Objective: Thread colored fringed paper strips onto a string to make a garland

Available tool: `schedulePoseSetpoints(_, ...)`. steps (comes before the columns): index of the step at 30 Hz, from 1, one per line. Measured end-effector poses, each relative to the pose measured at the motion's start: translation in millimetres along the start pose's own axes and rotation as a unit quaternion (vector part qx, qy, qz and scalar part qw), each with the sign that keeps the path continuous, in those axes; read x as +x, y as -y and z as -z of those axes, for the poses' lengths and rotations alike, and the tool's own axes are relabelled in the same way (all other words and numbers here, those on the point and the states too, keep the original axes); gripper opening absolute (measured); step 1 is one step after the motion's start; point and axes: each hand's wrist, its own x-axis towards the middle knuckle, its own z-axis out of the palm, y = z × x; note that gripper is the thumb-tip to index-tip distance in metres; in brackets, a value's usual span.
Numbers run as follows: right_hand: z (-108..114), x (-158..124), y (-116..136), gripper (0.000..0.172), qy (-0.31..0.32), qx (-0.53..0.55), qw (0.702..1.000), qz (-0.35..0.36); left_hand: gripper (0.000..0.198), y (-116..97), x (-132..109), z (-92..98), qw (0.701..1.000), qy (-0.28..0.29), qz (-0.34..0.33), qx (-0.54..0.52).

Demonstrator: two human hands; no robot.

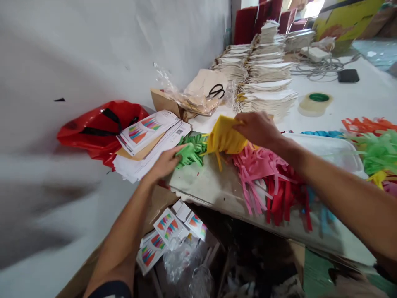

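Observation:
My left hand (166,163) is closed on the edge of a light green fringed tassel (188,155) near the table's left corner. Darker green fringe (200,142) lies right behind it. My right hand (257,129) pinches a yellow fringed tassel (226,135), whose strips hang a little above the table. Under my right wrist, pink fringe (252,165) spreads over the table, with red fringe (287,194) beside it, its strips hanging toward the front edge. Some blue strips (325,207) show behind my right forearm.
Printed cards (151,128) lie by a red plastic bag (99,128) at left. Behind are scissors (216,91), stacked white bundles (266,78), tape (316,103) and a clear tray (325,149). More fringe (381,149) sits at right. Below the table edge, a box holds packed cards (169,225).

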Motion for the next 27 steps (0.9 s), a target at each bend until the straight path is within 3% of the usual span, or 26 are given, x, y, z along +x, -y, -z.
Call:
schedulePoseSetpoints(4,19.8,48.9,-11.5,0.034,-0.055,-0.001,0.997,-0.052,0.042,-6.1,29.2,68.7,0.997,-0.077,-0.009,-0.007)
schedulePoseSetpoints(7,18.9,53.6,-2.8,0.048,-0.100,-0.032,0.993,-0.052,0.047,-16.3,24.3,84.8,0.984,-0.139,-0.070,0.081)
schedulePoseSetpoints(10,-4.1,29.2,17.4,0.030,-0.096,-0.071,0.993,-0.018,0.061,-25.8,-7.8,59.2,0.959,-0.155,-0.101,0.214)
schedulePoseSetpoints(14,-48.8,-34.8,46.7,0.023,0.060,-0.080,0.984,0.148,0.080,-22.8,-69.0,-9.4,0.957,-0.013,-0.164,0.240)
schedulePoseSetpoints(17,-73.0,-83.1,59.5,0.018,0.098,-0.062,0.972,0.203,0.077,-10.7,-103.5,-46.5,0.944,0.054,-0.210,0.248)
schedulePoseSetpoints(20,-83.3,-113.4,59.9,0.014,0.101,-0.039,0.966,0.234,0.073,-0.1,-117.0,-55.6,0.933,0.088,-0.239,0.256)
schedulePoseSetpoints(24,-86.5,-126.0,54.3,0.019,0.090,-0.010,0.955,0.282,0.078,12.0,-112.0,-45.1,0.919,0.122,-0.242,0.288)
schedulePoseSetpoints(27,-89.1,-130.7,55.6,0.025,0.085,-0.004,0.952,0.295,0.080,23.9,-103.4,-38.6,0.915,0.115,-0.229,0.311)
